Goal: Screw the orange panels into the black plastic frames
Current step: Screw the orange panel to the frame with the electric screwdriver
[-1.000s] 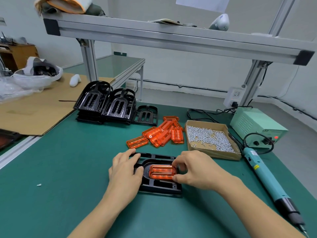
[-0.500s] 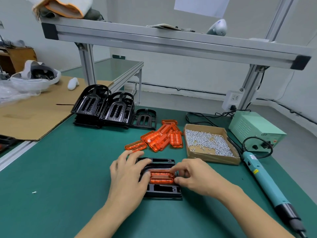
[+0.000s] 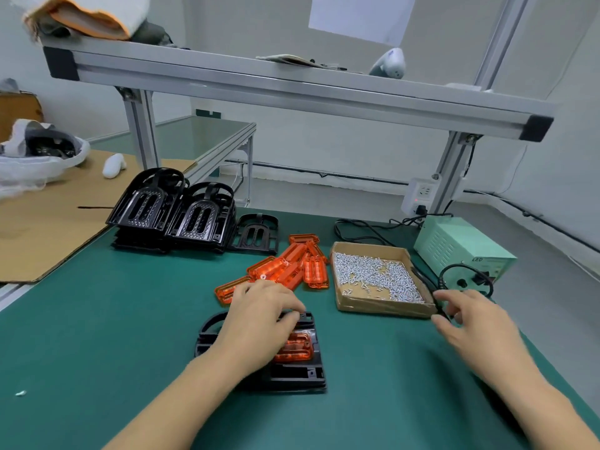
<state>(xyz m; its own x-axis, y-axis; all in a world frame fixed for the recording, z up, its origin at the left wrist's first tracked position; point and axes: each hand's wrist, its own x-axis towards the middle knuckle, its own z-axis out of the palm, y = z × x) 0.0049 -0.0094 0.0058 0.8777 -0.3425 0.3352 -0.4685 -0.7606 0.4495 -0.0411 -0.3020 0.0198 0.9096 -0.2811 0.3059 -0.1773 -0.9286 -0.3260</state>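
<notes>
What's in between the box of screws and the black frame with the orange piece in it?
Nothing: in the head view, only bare green mat lies between the screw box and the frame holding the orange panel.

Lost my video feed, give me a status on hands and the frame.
Left hand pressing flat on orange panel seated in black frame. Right hand open, empty, beside screw box. Nothing blocking.
</notes>
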